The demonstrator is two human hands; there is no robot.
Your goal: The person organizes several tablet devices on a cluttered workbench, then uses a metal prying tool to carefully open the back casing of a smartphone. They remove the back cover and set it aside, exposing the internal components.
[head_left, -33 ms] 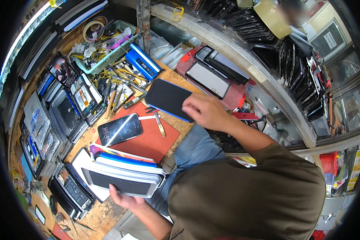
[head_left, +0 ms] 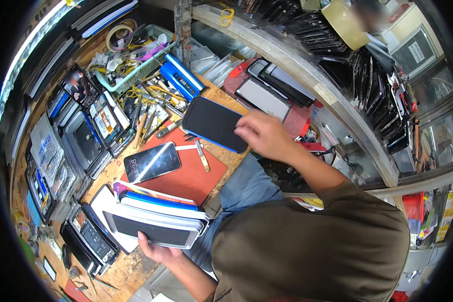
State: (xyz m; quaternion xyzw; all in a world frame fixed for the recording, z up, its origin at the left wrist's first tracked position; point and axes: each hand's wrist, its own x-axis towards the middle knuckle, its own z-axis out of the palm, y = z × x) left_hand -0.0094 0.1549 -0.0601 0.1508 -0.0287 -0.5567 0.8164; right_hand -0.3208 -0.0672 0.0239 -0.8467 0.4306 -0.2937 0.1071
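Both my hands busy with tablets at the repair bench.
My left hand (head_left: 153, 247) grips a stack of tablets (head_left: 158, 224) from below, near my lap; farther out, my right hand (head_left: 264, 133) pinches a dark blue-edged tablet (head_left: 214, 123) over the bench, beyond the red mat (head_left: 186, 173) with a phone (head_left: 151, 162).
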